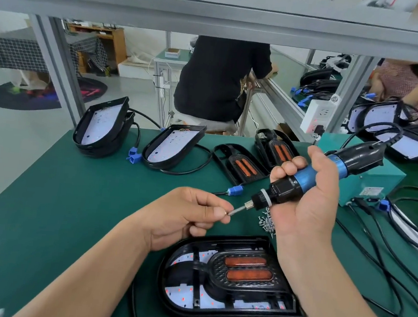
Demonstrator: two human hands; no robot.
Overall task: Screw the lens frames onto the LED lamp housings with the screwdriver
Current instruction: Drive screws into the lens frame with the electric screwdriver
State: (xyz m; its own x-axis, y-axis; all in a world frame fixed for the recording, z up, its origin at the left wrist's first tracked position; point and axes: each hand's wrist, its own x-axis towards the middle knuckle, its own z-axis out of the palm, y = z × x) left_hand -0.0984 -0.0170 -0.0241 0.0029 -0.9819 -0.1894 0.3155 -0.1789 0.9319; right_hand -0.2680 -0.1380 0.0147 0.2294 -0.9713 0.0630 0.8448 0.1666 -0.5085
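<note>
While your right hand (310, 194) grips the 1 screwdriver (303, 180) round its blue barrel, your left hand (184, 215) pinches its bit (237, 210) at the tip; just below both hands lies 1 lamp housing (169, 306) with 1 lens frame (243, 267) seated in it, your right wrist covering its right edge; 1 heap of screws (267, 222) lies beside your right palm; beyond your hands lie 2 loose frames (240, 165), then 1 open housing (173, 146) and 1 stack (100, 126) farther left; cables (374, 240) trail to your right.
</note>
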